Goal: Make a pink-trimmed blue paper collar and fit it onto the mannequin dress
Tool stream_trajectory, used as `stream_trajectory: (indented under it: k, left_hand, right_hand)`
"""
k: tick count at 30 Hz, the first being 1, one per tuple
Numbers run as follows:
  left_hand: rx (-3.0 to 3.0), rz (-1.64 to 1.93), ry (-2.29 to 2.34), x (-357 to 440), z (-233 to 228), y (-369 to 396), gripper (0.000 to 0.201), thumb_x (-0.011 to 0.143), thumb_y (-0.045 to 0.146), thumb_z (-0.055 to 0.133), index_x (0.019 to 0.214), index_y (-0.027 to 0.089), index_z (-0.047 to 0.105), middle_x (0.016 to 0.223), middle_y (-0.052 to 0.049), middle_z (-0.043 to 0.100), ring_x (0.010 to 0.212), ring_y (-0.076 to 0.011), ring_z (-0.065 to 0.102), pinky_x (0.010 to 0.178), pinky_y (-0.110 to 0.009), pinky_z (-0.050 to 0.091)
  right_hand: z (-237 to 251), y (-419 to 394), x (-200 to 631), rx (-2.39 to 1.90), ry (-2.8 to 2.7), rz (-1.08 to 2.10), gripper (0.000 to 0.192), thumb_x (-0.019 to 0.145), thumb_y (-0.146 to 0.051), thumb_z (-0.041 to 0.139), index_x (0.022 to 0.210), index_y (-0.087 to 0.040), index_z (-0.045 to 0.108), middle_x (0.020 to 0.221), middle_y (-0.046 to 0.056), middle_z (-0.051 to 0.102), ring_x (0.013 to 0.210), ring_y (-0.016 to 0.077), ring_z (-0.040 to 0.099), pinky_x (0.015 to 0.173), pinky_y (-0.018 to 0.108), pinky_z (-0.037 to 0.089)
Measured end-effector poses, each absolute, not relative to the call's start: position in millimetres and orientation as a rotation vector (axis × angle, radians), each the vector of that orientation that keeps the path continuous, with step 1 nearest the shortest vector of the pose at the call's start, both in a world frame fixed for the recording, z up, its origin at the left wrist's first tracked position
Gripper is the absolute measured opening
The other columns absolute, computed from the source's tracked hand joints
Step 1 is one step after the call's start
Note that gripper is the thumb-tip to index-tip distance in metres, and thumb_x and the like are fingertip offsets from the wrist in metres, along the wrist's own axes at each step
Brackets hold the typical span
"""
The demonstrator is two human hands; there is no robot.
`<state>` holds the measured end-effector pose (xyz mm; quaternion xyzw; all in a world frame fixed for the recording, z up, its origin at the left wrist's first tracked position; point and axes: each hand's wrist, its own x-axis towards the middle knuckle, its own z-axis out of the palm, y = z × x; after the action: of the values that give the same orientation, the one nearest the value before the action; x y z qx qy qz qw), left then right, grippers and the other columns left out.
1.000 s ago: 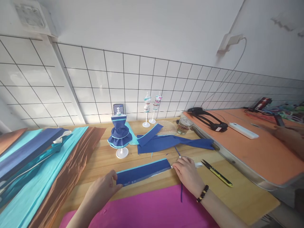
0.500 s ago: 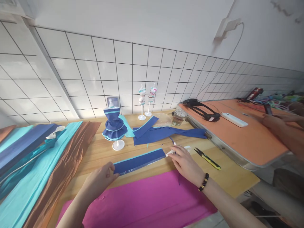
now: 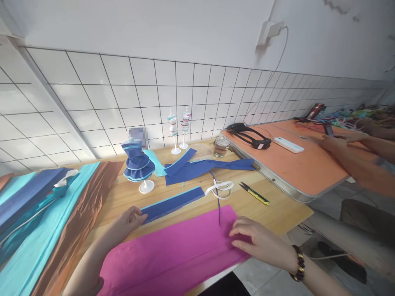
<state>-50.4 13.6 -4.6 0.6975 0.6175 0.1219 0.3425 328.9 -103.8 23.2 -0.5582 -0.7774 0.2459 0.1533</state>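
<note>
My left hand [image 3: 129, 220] pinches the left end of a dark blue fabric strip [image 3: 174, 202] that has a light blue upper edge and a shiny band along its lower edge. Over the right part of a magenta sheet [image 3: 173, 246] hovers my right hand [image 3: 251, 238], thumb and fingers apart, with nothing in it; whether it touches the sheet I cannot tell. A white tape roll [image 3: 228, 193] with a loose white end lies by the strip's right end. Across it runs a thin dark ribbon [image 3: 219, 205]. Yellow-and-black thread snips [image 3: 254, 193] lie further right.
Behind the strip stand a small blue tiered dress [image 3: 138, 164] on a stand, two mini dress forms [image 3: 173, 127] and a glass [image 3: 221, 147]. More blue fabric [image 3: 210, 166] lies there. Coloured cloths [image 3: 70, 209] cover the left. Another person's hands [image 3: 336, 144] work over the orange table [image 3: 304, 168].
My right hand has left the tape at the strip's right end and moved down and right over the magenta sheet. My left hand keeps its pinch. The view has turned somewhat right.
</note>
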Motion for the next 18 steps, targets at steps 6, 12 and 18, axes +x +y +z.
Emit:
stream_trajectory:
  k: [6, 12, 18]
  left_hand:
    - [1.854, 0.281, 1.595, -43.4, 5.3, 9.8, 0.044, 0.072, 0.065, 0.038, 0.074, 0.021, 0.045, 0.060, 0.006, 0.039, 0.059, -0.0132, 0.042, 0.054, -0.024, 0.033]
    - [1.803, 0.321, 1.808, -39.8, 1.6, -8.8, 0.035, 0.076, 0.055, 0.041, 0.085, 0.022, 0.043, 0.067, 0.002, 0.049, 0.060, -0.0163, 0.051, 0.052, -0.025, 0.036]
    - [1.993, 0.235, 1.826, -43.3, 3.3, -42.4, 0.021, 0.071, 0.040, 0.054, 0.080, 0.021, 0.052, 0.085, -0.004, 0.060, 0.082, -0.0221, 0.055, 0.070, -0.030, 0.039]
  right_hand:
    - [6.3, -123.0, 368.4, -1.839, -1.783, 0.985, 0.019, 0.084, -0.033, 0.044, 0.079, -0.021, 0.057, 0.073, 0.001, 0.063, 0.065, 0.0147, 0.058, 0.060, 0.024, 0.046]
    - [-17.2, -139.9, 379.1, -1.768, -1.557, 1.268, 0.017, 0.078, -0.035, 0.052, 0.085, -0.020, 0.055, 0.065, -0.002, 0.056, 0.056, 0.0124, 0.053, 0.051, 0.022, 0.043]
    - [-18.1, -131.0, 376.5, -1.804, -1.740, 0.991, 0.021, 0.081, -0.039, 0.048, 0.086, -0.022, 0.060, 0.081, 0.004, 0.065, 0.077, 0.0190, 0.060, 0.069, 0.027, 0.047]
